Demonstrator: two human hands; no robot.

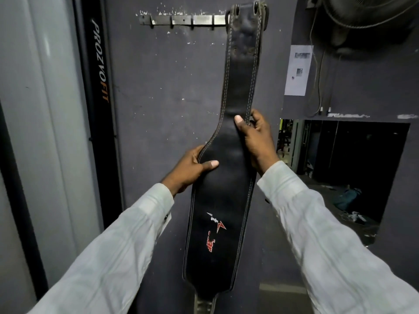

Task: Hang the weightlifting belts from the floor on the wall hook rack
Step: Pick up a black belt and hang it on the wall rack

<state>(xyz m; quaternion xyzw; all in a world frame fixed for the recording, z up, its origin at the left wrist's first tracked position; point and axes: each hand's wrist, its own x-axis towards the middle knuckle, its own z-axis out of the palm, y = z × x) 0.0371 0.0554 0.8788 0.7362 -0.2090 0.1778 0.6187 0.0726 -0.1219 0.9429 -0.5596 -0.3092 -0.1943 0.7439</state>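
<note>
A long black leather weightlifting belt [229, 191] with pale stitching and a red and white logo runs upright against the dark wall. Its buckle end sits at the right end of the metal wall hook rack [186, 20]; whether it rests on a hook is hidden by the belt. My left hand [188, 171] grips the belt's left edge at its wide part, thumb on the front. My right hand [256, 138] holds the right edge a little higher, where the belt narrows. The belt's lower tip drops out of view at the bottom.
Several bare hooks stand along the rack to the left of the belt. A black machine upright [99, 87] with lettering stands at the left. A paper notice [298, 70], a wall fan [367, 21] and a dark opening [353, 164] lie to the right.
</note>
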